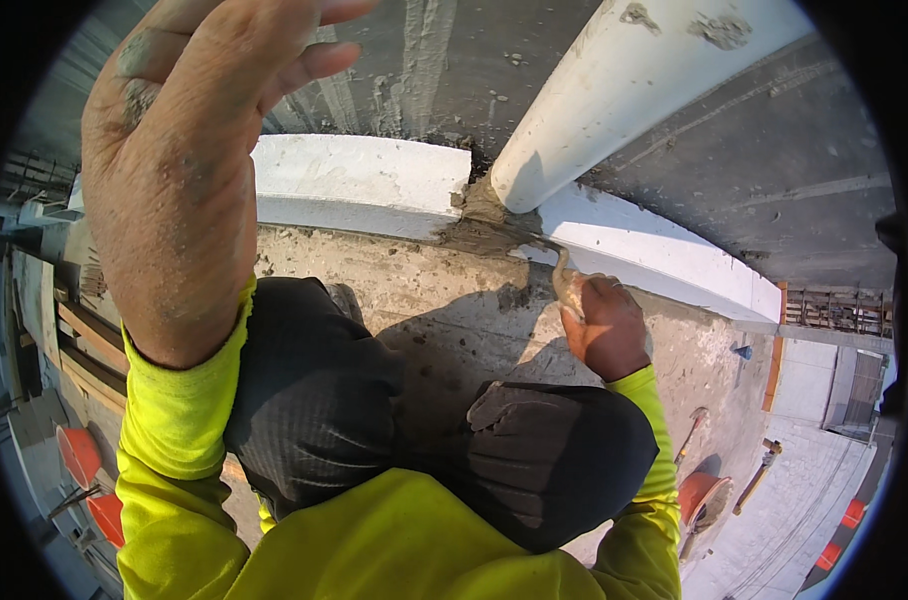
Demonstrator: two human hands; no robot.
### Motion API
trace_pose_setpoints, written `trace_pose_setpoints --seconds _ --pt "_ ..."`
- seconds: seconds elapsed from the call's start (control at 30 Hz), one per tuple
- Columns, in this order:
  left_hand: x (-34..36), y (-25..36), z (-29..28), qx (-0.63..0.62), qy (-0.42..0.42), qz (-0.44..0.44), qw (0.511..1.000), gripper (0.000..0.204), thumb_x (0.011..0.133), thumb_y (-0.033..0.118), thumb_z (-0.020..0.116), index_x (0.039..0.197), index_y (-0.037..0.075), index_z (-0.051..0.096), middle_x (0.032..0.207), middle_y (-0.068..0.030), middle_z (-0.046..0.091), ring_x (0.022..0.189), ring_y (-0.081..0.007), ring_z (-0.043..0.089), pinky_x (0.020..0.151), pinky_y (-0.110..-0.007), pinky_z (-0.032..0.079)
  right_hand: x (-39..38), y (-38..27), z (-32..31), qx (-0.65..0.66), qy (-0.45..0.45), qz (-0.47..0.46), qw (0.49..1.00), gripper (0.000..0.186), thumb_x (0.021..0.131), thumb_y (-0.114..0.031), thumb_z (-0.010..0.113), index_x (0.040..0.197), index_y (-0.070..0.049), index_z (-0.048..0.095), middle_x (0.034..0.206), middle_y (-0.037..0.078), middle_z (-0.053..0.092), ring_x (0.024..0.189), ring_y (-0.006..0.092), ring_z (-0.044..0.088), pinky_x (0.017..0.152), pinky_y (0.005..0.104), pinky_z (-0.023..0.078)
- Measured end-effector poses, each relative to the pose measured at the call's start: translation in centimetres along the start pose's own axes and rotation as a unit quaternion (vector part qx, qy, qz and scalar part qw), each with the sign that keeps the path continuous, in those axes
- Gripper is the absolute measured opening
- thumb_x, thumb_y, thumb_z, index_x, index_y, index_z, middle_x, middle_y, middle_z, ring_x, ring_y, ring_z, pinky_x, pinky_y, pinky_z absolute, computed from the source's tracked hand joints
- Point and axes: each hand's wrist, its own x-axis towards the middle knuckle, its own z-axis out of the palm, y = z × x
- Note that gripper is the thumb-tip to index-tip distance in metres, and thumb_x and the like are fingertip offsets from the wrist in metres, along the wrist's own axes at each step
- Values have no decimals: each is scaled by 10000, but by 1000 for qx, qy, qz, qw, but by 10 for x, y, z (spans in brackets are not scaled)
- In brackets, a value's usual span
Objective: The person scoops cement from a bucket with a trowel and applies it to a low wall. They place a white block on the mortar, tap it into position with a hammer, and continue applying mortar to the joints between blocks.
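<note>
My right hand [611,325] is wrapped round the handle of a mortar-smeared trowel [561,262] with a bent neck. The trowel's thin blade reaches into wet grey mortar [484,225] at the foot of a white pipe [584,110]. That mortar fills the gap between two white blocks, the left block [364,175] and the right block [664,245]. Raised close to the camera on the left is my left hand [189,170], dusted with mortar. Its fingers are apart, partly cut off by the upper edge, and nothing shows in them.
My dark-clad knees [309,380] are bent over the rough concrete floor [454,290]. Behind the blocks stands a dark grey wall [504,60] streaked with mortar. An orange bucket [702,495] and a hammer [759,475] are at the right. Timber boards [94,340] and orange buckets [79,455] lie left.
</note>
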Motion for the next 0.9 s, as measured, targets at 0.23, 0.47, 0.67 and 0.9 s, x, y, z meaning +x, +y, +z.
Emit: trace_pose_setpoints --seconds 0.23,0.47,0.67,0.9 --pt "-2 -1 1 -2 8 -1 1000 456 1002 240 567 1359 -43 543 1284 -173 621 1132 -244 629 940 -358 526 -18 8 12 84 80 42 992 388 784 -175 757 1121 -10 658 1048 182 663 931 390 644 822 445 531" --pt "2 6 9 -19 23 1 1000 450 990 221 592 1343 -56 552 1249 -165 641 1096 -230 641 910 -345 536 -39 5 92 85 -34 30 995 404 801 -199 725 1167 -49 641 1139 152 619 1044 383 613 888 463 519" --pt "7 21 34 -85 94 -1 992 446 979 204 612 1330 -66 560 1219 -158 659 1065 -219 651 884 -333 544 -22 3 91 15 4 34 999 395 812 -184 706 1180 -60 633 1079 136 576 992 367 593 839 457 523" --pt "6 23 35 -136 29 -36 990 472 961 166 645 1355 -71 540 1331 -202 587 1137 -240 623 964 -330 511 -12 -4 41 36 46 -1 998 352 818 -177 726 1118 -14 641 1024 163 593 918 384 616 795 445 519"
